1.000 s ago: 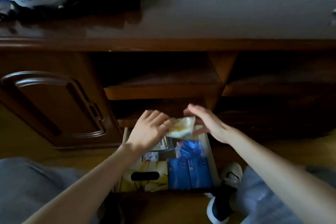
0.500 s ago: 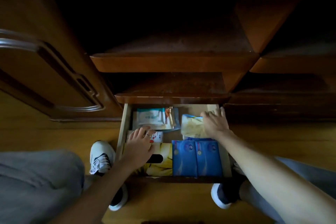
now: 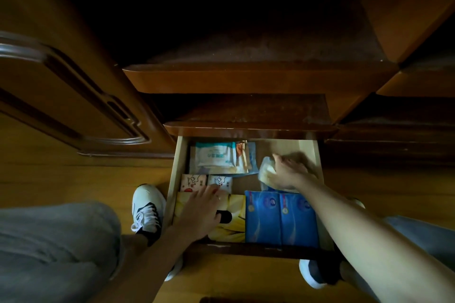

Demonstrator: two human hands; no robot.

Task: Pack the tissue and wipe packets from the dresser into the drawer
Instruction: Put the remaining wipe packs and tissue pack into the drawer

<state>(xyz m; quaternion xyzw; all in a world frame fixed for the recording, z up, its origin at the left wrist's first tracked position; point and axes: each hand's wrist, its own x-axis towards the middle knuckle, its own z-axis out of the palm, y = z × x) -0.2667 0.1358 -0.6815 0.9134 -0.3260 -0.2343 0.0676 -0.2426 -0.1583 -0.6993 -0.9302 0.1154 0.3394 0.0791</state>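
Head view, looking down into the open drawer (image 3: 177, 162), landmark for all below. Right hand (image 3: 286, 173) deep in its far right corner, curled partly closed over a pale yellow packet (image 3: 265, 172), thumb and fingers (image 3: 277, 158) on the wrapper; blurred, so firmness of grip not possible to tell. Left hand (image 3: 200, 211) spread flat and open, gripping nothing, resting on the yellow tissue pack (image 3: 234, 225) at the drawer's near left. Blue tissue packs (image 3: 280, 220) side by side at the near right, touching the yellow pack. Two small white packets (image 3: 205, 181) just beyond the left fingertips. A teal-and-white wipe packet (image 3: 214, 156) at the far left, atop other flat sachets.

Judged risks: pale packet left propped on edge against the blue packs rather than lying flat, and so likely to catch on the shelf lip (image 3: 248, 130) overhanging the drawer's far end once pushed shut. Soft wrapper possibly crumpled if pressed hard into the corner. Small white packets liable to slide under a shifting left palm. Dim light in the far corner, hence seating hard to judge by eye.
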